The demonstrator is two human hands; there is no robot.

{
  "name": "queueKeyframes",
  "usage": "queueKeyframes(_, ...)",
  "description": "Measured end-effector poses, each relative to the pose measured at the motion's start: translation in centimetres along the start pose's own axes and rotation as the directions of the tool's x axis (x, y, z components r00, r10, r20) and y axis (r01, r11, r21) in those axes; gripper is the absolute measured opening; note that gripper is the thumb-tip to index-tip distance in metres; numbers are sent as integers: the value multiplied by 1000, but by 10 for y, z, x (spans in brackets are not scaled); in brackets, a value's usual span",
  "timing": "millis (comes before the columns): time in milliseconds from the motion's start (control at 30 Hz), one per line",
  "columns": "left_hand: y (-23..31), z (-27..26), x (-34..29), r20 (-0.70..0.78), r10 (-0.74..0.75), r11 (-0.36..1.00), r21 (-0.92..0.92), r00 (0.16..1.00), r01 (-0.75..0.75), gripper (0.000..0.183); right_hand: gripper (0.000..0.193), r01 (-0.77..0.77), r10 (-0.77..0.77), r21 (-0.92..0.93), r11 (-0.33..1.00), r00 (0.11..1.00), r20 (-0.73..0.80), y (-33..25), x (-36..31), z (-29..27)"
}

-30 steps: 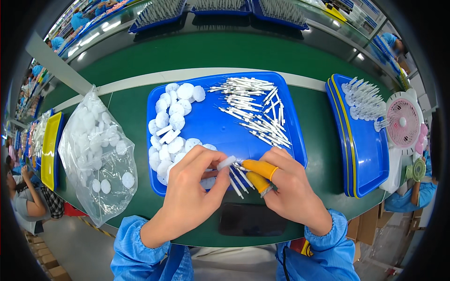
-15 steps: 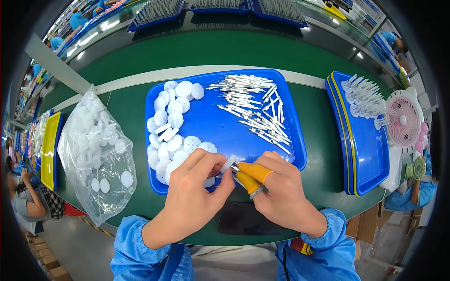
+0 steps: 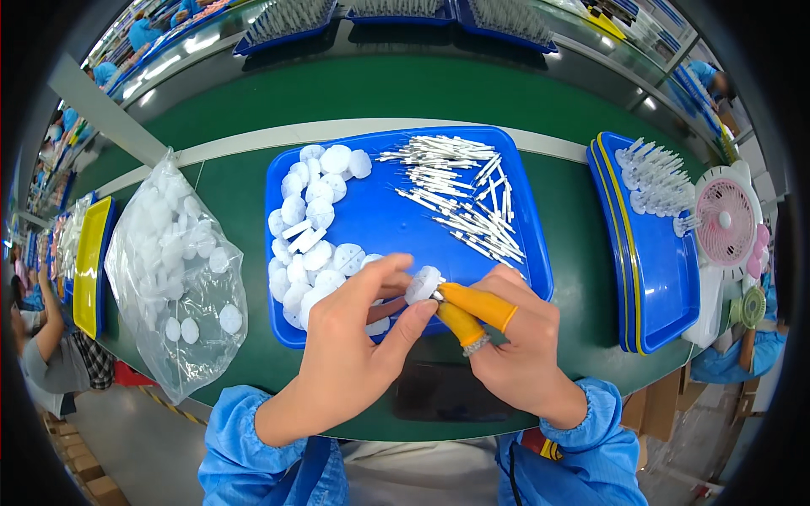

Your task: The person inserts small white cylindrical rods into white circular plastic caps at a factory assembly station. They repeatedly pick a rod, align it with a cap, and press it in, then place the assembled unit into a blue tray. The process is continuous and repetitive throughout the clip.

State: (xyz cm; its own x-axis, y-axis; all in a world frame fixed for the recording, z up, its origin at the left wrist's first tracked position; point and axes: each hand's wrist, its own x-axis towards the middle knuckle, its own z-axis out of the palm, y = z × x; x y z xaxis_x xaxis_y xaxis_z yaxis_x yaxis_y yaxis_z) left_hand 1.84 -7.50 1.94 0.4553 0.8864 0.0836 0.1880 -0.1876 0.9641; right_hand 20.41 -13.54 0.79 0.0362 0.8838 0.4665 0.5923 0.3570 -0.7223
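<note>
Over the near edge of the blue tray [image 3: 380, 211] my two hands meet at a white ribbed disc [image 3: 423, 285]. My left hand [image 3: 359, 337] has it between thumb and forefinger, the forefinger lifted along its upper edge. Yellow covers sleeve the thumb and forefinger of my right hand [image 3: 515, 337], which pinch a small metallic piece against the disc's right side; most of that piece is hidden. Loose white discs [image 3: 319, 212] pile along the tray's left side. Thin white sticks with fine wire ends [image 3: 447, 160] lie at its right.
A clear bag of white discs [image 3: 173, 270] lies left, beside a yellow tray [image 3: 91, 270]. Stacked trays [image 3: 666, 291] at right hold upright disc-and-stick pieces [image 3: 654, 177]. A pink-and-white fan [image 3: 724, 218] stands beyond them. A dark flat object [image 3: 447, 392] lies near the table edge.
The disc has turned from nearly edge-on to showing its face. My left forefinger has lifted and straightened. My right hand has shifted slightly right and down.
</note>
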Motion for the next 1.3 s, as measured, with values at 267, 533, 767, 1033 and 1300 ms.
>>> queueKeyframes(267, -9, -5, 1, -10, 138, 987, -77, 990, -138, 48, 57, 87, -85, -87, 992, 996, 28, -7, 1, -16)
queueKeyframes(533, -7, -3, 1, -36, 158, 986, -48, 987, -159, 52, 56, 124, -114, -116, 985, 990, 86, -7, -2, -20)
queueKeyframes(767, -7, -4, 0, -13, 144, 989, -44, 990, -144, 53, 55, 127, -122, -53, 991, 988, 94, -10, 1, -15)
queueKeyframes(1033, -6, -3, -1, 0, 157, 987, 15, 988, -157, 55, 56, 126, -119, -54, 990, 985, 121, -8, 0, -15)
queueKeyframes(1300, -3, -4, 0, 21, 166, 985, 54, 986, -166, 55, 55, 121, -115, -67, 990, 990, 86, -7, 0, -18)
